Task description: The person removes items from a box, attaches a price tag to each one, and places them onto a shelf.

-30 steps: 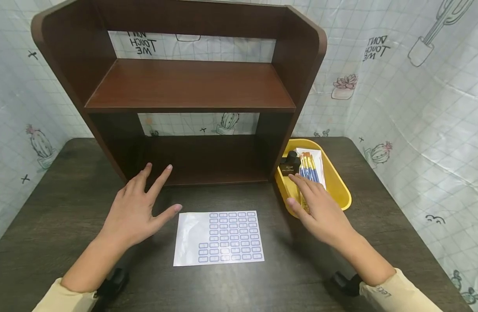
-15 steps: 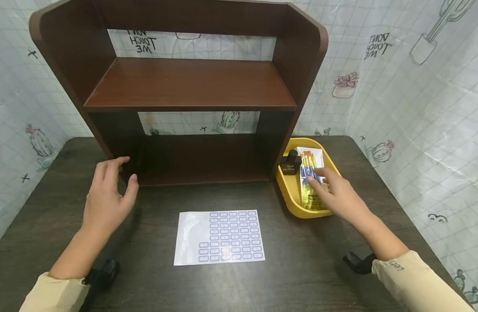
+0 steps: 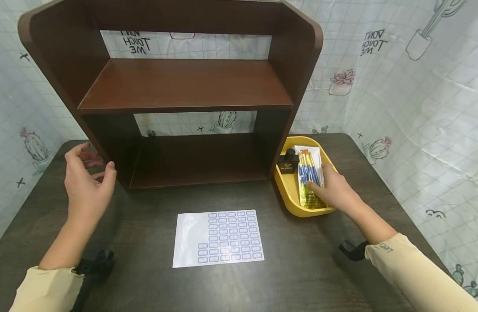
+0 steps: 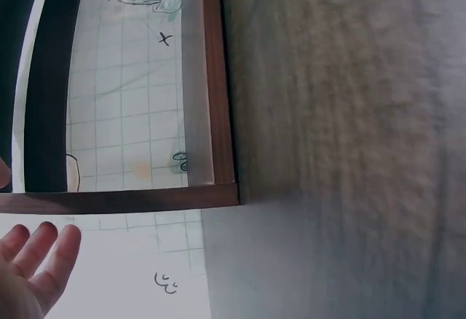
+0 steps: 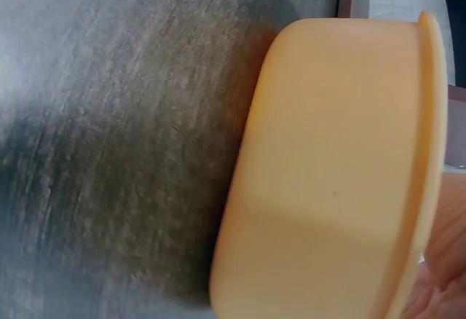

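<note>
My left hand (image 3: 86, 186) is beside the lower left side of the dark brown shelf unit (image 3: 188, 108), its fingers loosely bent. In the left wrist view, its fingers (image 4: 45, 261) show on the outer side of the shelf's panel, with a bit of thumb at the left edge. At the right, my right hand (image 3: 334, 188) reaches into a yellow basket (image 3: 293, 203) and pinches a clear pack of paintbrushes (image 3: 308, 171), thumb across its front and fingers at its right edge. A black bottle (image 3: 288, 162) stands beside the pack. The basket wall (image 5: 328, 166) hides most of that hand in the right wrist view.
A white sheet of blue-framed labels (image 3: 219, 238) lies on the dark wooden table (image 3: 231, 288) in front of the shelf. Grid-patterned sheeting (image 3: 414, 143) with cactus drawings encloses the back and sides.
My left hand has moved left from before the shelf to its left side. The right hand has lowered into the basket and closed on the pack's right edge.
</note>
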The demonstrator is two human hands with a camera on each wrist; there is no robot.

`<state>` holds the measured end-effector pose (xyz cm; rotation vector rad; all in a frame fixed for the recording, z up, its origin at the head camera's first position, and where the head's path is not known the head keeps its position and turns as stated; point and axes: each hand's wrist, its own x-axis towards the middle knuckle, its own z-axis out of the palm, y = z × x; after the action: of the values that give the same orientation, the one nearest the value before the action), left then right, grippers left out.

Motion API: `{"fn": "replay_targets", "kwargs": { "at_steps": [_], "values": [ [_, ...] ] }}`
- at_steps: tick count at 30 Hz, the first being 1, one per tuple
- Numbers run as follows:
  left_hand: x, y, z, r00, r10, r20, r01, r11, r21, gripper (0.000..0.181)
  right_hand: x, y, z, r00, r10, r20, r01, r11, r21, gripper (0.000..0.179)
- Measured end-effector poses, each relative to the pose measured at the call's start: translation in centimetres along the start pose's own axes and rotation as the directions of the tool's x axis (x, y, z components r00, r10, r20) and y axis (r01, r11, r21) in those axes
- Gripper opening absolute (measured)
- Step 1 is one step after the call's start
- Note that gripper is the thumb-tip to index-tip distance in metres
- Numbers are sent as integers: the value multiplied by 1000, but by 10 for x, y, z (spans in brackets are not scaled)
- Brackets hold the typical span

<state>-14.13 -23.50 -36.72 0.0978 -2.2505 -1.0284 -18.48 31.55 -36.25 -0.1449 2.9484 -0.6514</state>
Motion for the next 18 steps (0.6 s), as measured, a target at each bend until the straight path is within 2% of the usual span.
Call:
{"fn": "replay_targets", "kwargs": {
  "at_steps": [4,12,18],
  "values": [
    [7,-2,1,1000,-21,20,21,1000,6,58,3,1,4,1000,6,18,-6,1000,10,65],
    [14,-4,3,1000,10,6,-11,999,35,47,8,0,6,1000,13,1,-13,1000,9,69],
    [14,-4,5,999,23,41,-24,999,30,45,9,1,3,998,55,9,-55,998,25,76]
  ]
}}
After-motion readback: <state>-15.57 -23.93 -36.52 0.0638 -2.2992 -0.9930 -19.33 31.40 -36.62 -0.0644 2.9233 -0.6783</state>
